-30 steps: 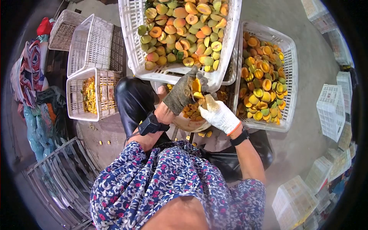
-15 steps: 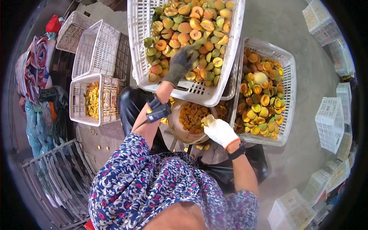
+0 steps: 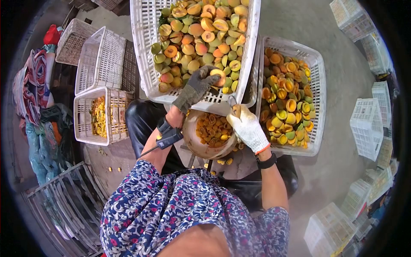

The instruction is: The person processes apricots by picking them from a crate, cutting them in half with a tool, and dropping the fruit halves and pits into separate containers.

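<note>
My left hand (image 3: 196, 89), in a dark grey glove, grips a peach half (image 3: 218, 78) over the near edge of a white crate (image 3: 139, 47). The cut orange face of the half is turned up. Several cut peaches (image 3: 196, 29) fill this tilted crate. In a white glove with a stained fingertip area, my right hand (image 3: 249, 127) is closed round a small tool with a metal loop at its tip (image 3: 232, 101). The loop points up, just right of and below the peach half, apart from it. Below both hands, a round bowl (image 3: 189, 143) contains orange-brown pieces.
On the right stands a crate (image 3: 319, 85) of hollowed peach halves (image 3: 291, 105). White crates (image 3: 102, 60) are at the left, one with yellow pieces (image 3: 99, 115). More crates (image 3: 368, 128) line the far right. A metal rack (image 3: 64, 201) lies lower left.
My left hand has come back from among the peaches toward the crate's near edge, now with a peach half. My right hand has risen slightly, its looped tool now upright. The view has shifted slightly.
</note>
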A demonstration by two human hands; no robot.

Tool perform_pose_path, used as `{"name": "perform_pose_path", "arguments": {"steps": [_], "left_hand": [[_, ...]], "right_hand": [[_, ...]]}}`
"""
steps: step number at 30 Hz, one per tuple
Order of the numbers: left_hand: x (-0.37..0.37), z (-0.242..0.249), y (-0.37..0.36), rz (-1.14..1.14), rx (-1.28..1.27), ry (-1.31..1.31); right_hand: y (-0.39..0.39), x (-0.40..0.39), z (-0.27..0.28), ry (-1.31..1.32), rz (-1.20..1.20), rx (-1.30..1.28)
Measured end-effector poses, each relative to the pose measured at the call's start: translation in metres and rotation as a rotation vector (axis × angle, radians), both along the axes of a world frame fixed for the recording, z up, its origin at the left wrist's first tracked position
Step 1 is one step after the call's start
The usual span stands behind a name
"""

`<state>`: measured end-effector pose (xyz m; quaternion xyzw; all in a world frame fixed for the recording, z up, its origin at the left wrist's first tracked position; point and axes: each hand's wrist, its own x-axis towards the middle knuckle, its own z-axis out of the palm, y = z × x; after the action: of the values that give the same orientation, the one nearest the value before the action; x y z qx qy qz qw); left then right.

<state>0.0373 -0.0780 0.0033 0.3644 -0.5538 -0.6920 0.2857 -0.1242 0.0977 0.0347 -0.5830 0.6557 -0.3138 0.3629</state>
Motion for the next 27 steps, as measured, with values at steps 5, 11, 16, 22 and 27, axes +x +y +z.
{"name": "perform_pose_path", "arguments": {"steps": [5,11,16,22,27], "left_hand": [[-0.004,0.042,0.038,-0.206,0.074,-0.036],[-0.004,0.063,0.051,-0.345,0.009,-0.009],[-0.007,0.034,0.062,-0.244,-0.225,0.151],[-0.034,0.014,0.085,0.046,-0.417,0.189],[-0.040,0.020,0.097,0.151,-0.253,0.148]], "right_hand": [[-0.007,0.000,0.028,-0.039,-0.137,-0.081],[-0.004,0.002,0.020,0.036,-0.112,-0.153],[-0.002,0.012,0.016,-0.048,-0.173,-0.083],[0.005,0.021,-0.008,0.060,-0.107,-0.166],[0.002,0.024,0.026,-0.263,-0.198,0.158]]}}
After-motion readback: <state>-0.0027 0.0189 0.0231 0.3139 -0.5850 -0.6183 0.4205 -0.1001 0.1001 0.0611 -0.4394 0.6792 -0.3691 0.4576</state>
